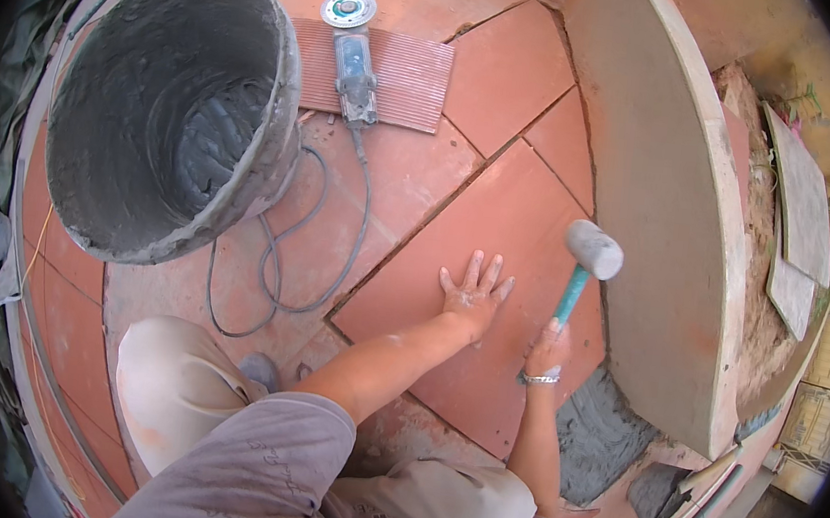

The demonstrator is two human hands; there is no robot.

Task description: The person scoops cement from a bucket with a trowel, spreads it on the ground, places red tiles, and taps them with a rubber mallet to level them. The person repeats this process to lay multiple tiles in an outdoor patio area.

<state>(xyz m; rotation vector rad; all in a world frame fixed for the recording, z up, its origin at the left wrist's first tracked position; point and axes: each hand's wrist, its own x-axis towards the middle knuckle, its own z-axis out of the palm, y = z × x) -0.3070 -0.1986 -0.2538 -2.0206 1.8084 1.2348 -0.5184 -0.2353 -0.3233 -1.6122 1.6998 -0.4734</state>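
Note:
My left hand (474, 297) lies flat on a large reddish floor tile (508, 228), its fingers spread. In my right hand (548, 352) is a rubber mallet (594, 250) with a pale grey head and a teal handle; my fingers wrap round the handle. The mallet head is over the tile's right part, near the curved low wall; whether it touches the tile I cannot tell. Wet grey mortar (603, 432) shows beside the tile's lower right edge, close to my right forearm.
A large mortar-coated bucket (288, 77) stands at the left. An angle grinder (354, 63) rests on a ribbed red tile (418, 75), its cable (279, 266) looped on the floor. Along the right runs a curved low wall (668, 273), with grey slabs (801, 196) beyond it.

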